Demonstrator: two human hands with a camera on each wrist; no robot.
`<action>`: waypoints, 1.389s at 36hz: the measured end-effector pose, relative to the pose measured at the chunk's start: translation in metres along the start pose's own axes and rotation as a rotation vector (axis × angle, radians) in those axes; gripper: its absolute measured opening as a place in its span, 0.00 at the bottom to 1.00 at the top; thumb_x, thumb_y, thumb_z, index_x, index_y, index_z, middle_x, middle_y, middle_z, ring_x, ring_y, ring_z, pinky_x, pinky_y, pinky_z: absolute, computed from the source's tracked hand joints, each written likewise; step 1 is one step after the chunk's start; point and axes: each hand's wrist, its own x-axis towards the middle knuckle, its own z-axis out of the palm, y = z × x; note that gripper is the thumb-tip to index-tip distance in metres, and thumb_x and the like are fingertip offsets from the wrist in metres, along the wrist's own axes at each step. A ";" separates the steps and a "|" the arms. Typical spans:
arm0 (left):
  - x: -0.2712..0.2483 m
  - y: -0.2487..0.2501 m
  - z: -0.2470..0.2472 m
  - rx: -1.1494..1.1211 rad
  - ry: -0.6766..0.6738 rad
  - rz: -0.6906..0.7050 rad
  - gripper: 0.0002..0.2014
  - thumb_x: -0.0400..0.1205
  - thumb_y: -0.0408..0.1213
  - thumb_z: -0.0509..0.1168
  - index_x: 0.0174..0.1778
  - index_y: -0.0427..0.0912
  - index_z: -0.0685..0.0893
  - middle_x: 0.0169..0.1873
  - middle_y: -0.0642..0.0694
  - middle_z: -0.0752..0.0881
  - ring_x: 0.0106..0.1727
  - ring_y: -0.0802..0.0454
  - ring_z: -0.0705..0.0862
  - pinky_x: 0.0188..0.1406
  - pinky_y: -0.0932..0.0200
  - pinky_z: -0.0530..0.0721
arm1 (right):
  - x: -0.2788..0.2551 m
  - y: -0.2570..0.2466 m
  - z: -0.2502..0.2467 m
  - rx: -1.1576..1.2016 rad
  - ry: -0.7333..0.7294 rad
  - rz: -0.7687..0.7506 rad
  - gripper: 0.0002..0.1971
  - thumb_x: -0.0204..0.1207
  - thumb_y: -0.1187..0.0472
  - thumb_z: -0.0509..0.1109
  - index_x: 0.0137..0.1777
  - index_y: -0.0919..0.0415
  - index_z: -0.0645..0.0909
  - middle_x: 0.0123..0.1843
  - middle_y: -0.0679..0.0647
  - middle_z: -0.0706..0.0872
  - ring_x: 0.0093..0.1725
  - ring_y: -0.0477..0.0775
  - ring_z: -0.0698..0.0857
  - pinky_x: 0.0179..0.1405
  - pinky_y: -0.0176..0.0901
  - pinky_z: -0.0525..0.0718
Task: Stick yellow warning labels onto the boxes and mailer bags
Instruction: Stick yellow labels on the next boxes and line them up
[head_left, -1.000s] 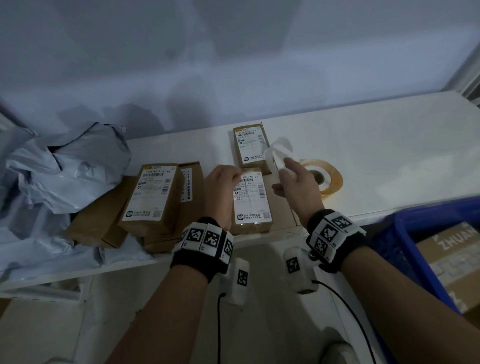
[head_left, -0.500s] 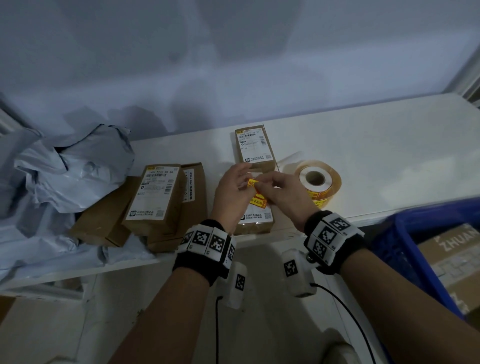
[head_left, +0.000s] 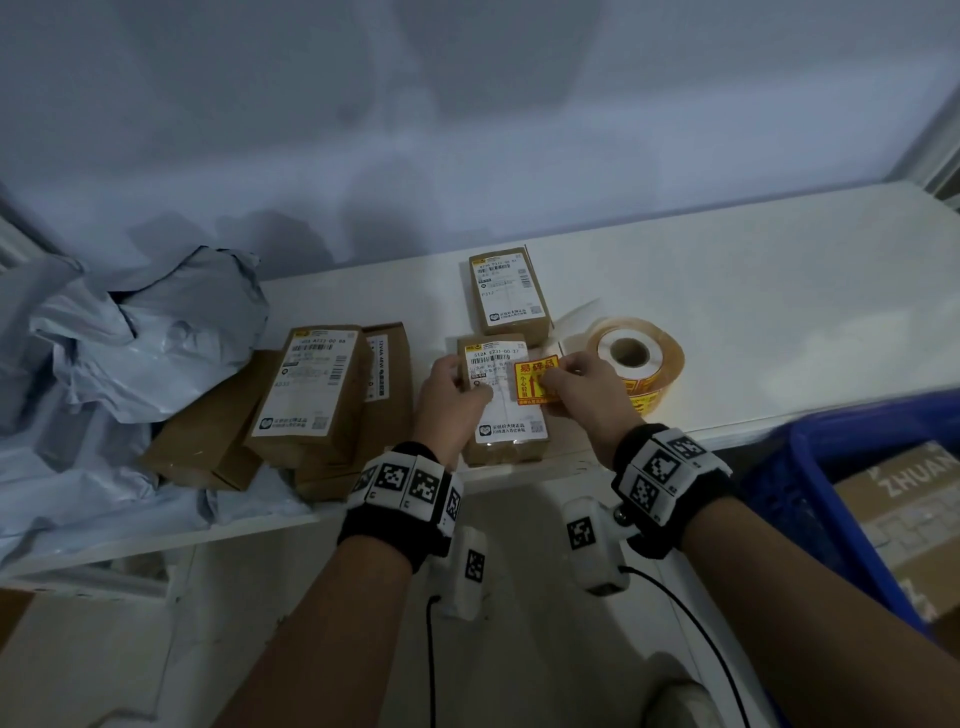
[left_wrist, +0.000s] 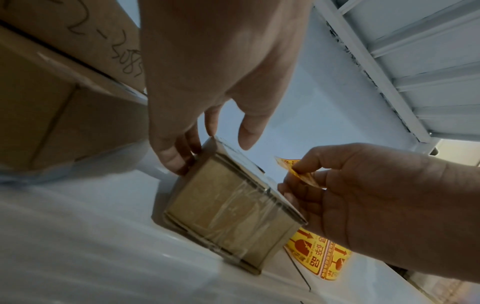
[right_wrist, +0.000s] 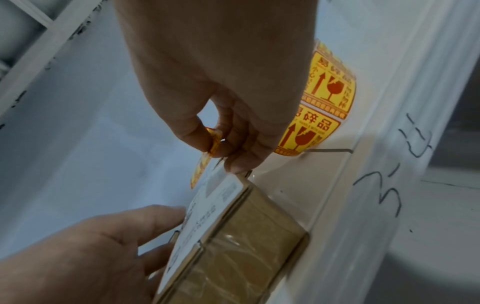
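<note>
A small brown box (head_left: 506, 415) with a white shipping slip lies at the shelf's front edge. My left hand (head_left: 457, 395) holds it, fingers (left_wrist: 176, 158) against its left side and thumb over the top. My right hand (head_left: 571, 387) pinches the right edge of a yellow and red warning label (head_left: 535, 382) between thumb and forefinger. The label hangs tilted over the box's upper right part; contact with the box (right_wrist: 233, 246) cannot be told. In the right wrist view the label (right_wrist: 205, 162) droops from my right hand (right_wrist: 218, 142).
The roll of yellow labels (head_left: 636, 358) lies just right of the box. A second labelled box (head_left: 506, 301) lies behind. Several more boxes (head_left: 311, 384) and crumpled grey mailer bags (head_left: 145, 338) fill the left. A blue crate (head_left: 831, 493) stands low at the right.
A second ago my right hand held white backing by the roll. Then both hands met at the yellow label. Now my left hand has gone to the box's left side; my right holds the label alone.
</note>
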 end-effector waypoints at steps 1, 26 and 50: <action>0.000 -0.001 0.001 0.011 -0.010 -0.009 0.22 0.83 0.27 0.65 0.73 0.44 0.73 0.63 0.42 0.86 0.55 0.47 0.89 0.50 0.50 0.91 | 0.001 0.002 0.000 0.006 0.007 0.014 0.03 0.79 0.65 0.68 0.45 0.60 0.76 0.53 0.64 0.89 0.52 0.60 0.90 0.56 0.55 0.90; 0.014 -0.019 -0.008 -0.141 -0.191 -0.099 0.46 0.59 0.52 0.82 0.74 0.62 0.72 0.66 0.47 0.84 0.65 0.44 0.85 0.67 0.39 0.83 | 0.002 0.000 0.017 0.293 -0.005 0.089 0.03 0.80 0.69 0.67 0.46 0.61 0.77 0.47 0.61 0.84 0.44 0.55 0.85 0.50 0.48 0.86; 0.003 -0.010 -0.010 -0.298 -0.325 -0.042 0.18 0.79 0.33 0.73 0.59 0.57 0.81 0.59 0.45 0.89 0.60 0.48 0.89 0.66 0.46 0.86 | 0.005 -0.002 0.017 0.089 0.019 -0.046 0.05 0.78 0.63 0.71 0.44 0.57 0.77 0.44 0.58 0.86 0.40 0.53 0.83 0.41 0.47 0.83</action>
